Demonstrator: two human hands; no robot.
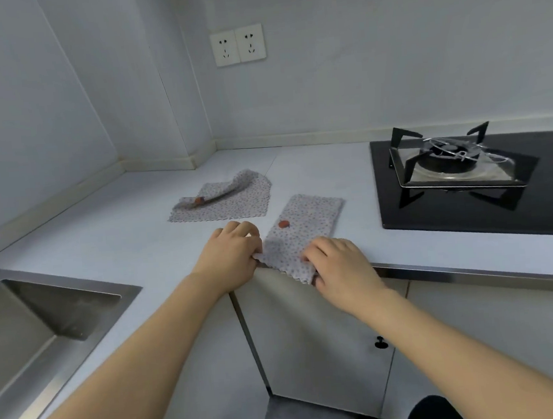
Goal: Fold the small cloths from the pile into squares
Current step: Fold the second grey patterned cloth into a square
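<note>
Two hands pinch one half-folded cloth point(303, 230) at the desk's point(136, 213) near edge, my left hand point(235, 255) and right hand point(339, 264) gripping its corners; next, I judge, fold it into a square.

- The pale grey stone-like counter top point(120, 221) looks smooth and matt.
- The thin grey dotted cloth with zigzag edges point(306, 226), lying on the counter top, looks soft and dull.
- The second grey dotted cloth point(225, 203), further back on the counter top, looks the same soft stuff.
- The silver metal sink point(45, 313), left in the counter top, is brushed and a bit shiny.
- The black glass stove top point(467, 207), right on the counter top, is glossy.
- The white cupboard doors point(318, 338) under the counter top look smooth.
</note>
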